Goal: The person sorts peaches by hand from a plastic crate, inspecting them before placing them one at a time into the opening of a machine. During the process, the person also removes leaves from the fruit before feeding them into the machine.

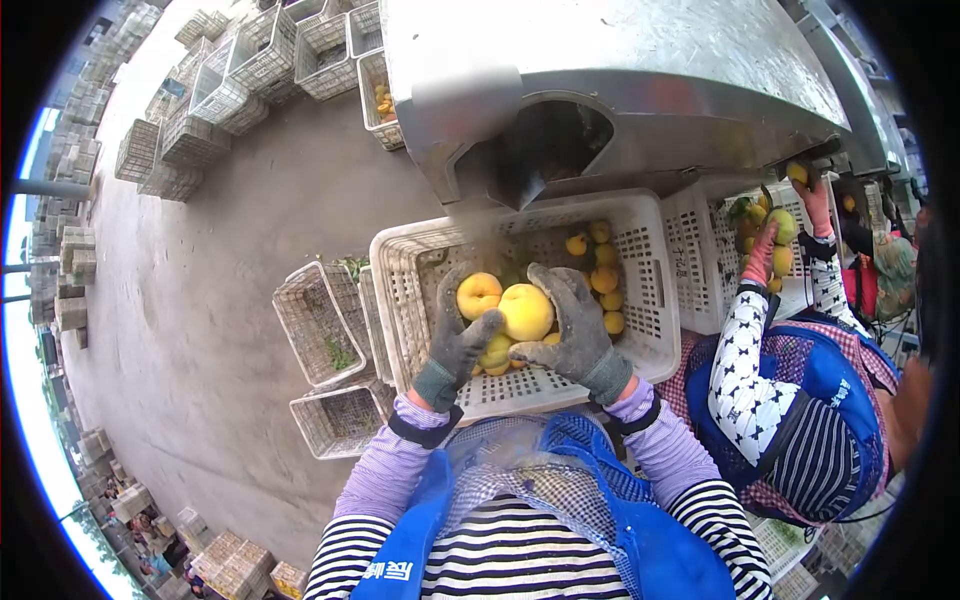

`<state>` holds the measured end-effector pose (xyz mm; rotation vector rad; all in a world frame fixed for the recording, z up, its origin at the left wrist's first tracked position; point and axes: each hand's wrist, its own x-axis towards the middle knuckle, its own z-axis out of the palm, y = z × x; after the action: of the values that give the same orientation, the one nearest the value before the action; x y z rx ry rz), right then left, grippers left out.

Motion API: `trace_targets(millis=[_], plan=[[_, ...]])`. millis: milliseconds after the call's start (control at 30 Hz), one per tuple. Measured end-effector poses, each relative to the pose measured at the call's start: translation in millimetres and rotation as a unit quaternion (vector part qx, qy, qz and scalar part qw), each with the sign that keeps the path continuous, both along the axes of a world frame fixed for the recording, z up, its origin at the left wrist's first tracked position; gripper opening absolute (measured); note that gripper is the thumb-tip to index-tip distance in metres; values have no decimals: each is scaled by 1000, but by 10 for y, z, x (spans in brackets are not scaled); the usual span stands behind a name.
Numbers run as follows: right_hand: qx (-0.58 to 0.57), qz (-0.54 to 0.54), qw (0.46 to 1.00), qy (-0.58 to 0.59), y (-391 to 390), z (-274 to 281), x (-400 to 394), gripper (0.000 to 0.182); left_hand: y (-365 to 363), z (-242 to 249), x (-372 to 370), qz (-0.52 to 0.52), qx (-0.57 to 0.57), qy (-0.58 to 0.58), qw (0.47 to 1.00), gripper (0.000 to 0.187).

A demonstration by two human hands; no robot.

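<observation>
My left hand (455,335), in a dirty grey glove, is closed around a round orange-yellow fruit (479,294). My right hand (578,335), gloved the same way, grips a larger yellow fruit (526,311) that sits against the first one. The left thumb reaches across to the lower side of the larger fruit. Both hands are above a white slatted plastic crate (650,215). More yellow fruit (604,279) lies inside along its right side, and some shows beneath my hands. The gloves hide part of the crate floor.
A metal machine (620,60) with a dark opening (550,150) overhangs the crate's far side. At right, a co-worker's pink-gloved hand (760,255) holds fruit over another crate (690,260). Crates (320,325) stand at left on the concrete floor; stacked crates (190,140) are beyond.
</observation>
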<state>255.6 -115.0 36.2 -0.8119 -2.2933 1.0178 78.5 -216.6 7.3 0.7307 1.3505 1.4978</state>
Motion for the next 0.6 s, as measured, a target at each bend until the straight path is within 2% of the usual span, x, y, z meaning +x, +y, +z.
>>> trace_targets(millis=[33, 167, 267, 300, 400, 433, 567, 600], plan=[[5, -3, 1000, 0, -2, 55, 4, 94, 39, 93, -13, 1, 13, -49, 999, 72], [-38, -58, 997, -27, 26, 165, -5, 87, 200, 191, -71, -17, 34, 99, 994, 73], [-61, -77, 995, 32, 222, 356, -105, 78, 356, 496, -58, 18, 49, -6, 999, 69], [-60, -95, 991, 77, 320, 429, -207, 68, 386, 396, -82, 54, 48, 14, 997, 62], [126, -212, 965, 90, 661, 344, -570, 69, 263, 419, -208, -5, 28, -205, 978, 59], [167, -244, 955, 37, 732, 277, -724, 58, 189, 447, -209, 1, 1, -188, 982, 61], [215, -252, 943, 6, 843, 52, -1001, 54, -13, 396, -230, 33, 33, -39, 998, 64], [212, -264, 941, -8, 809, 54, -1028, 55, -38, 434, -243, 19, 29, -55, 998, 64]])
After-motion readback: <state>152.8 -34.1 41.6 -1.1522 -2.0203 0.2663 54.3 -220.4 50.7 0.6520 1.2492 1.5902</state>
